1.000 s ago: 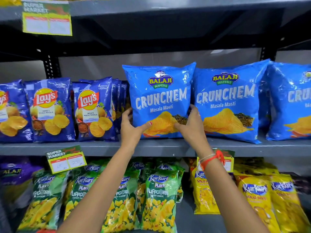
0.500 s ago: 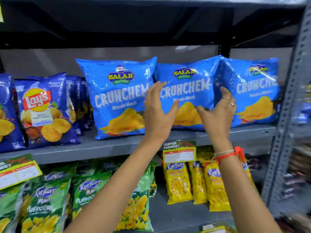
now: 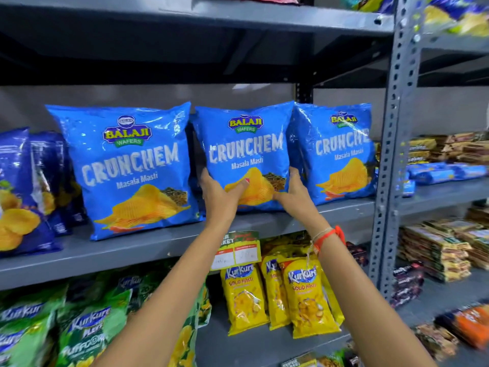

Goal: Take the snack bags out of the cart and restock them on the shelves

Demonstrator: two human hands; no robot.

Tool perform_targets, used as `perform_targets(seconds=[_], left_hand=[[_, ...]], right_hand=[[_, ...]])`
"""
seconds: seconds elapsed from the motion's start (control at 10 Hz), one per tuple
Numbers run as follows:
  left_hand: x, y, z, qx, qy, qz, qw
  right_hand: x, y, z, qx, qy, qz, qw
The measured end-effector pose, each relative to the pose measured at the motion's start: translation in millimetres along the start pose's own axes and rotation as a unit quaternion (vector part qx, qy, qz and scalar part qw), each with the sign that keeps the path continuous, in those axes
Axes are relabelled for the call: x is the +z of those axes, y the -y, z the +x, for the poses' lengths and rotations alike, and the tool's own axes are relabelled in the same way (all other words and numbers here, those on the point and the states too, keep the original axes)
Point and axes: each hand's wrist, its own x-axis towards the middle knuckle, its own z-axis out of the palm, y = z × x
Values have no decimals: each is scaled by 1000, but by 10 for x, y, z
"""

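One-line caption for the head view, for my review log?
Both hands, left hand and right hand, grip the middle Crunchem bag standing on the grey shelf.

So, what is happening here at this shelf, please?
A person is restocking crisps. Both hands hold the middle blue bag at its lower corners: the left hand on one side, the right hand on the other. The bag stands upright on the grey shelf, between two other blue bags of the same kind. Yellow snack packs and green ones fill the shelf below. No cart is in view.
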Motion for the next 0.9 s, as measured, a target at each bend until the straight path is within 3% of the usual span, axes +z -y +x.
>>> perform_targets(seconds=[0.5, 0.7, 0.8, 0.9], left_hand=[[17, 26, -190, 28, 32, 1, 999], [-4, 9, -195, 32, 28, -2, 999], [-11, -26, -276, 45, 6, 9, 999], [-42, -125, -363, 116, -32, -9, 993]], right_hand=[[13, -241, 170, 7, 2, 79, 997], [-15, -164, 72, -15, -21, 24, 999], [-121, -24, -71, -64, -121, 17, 990], [-371, 209, -235, -150, -278, 158, 935]])
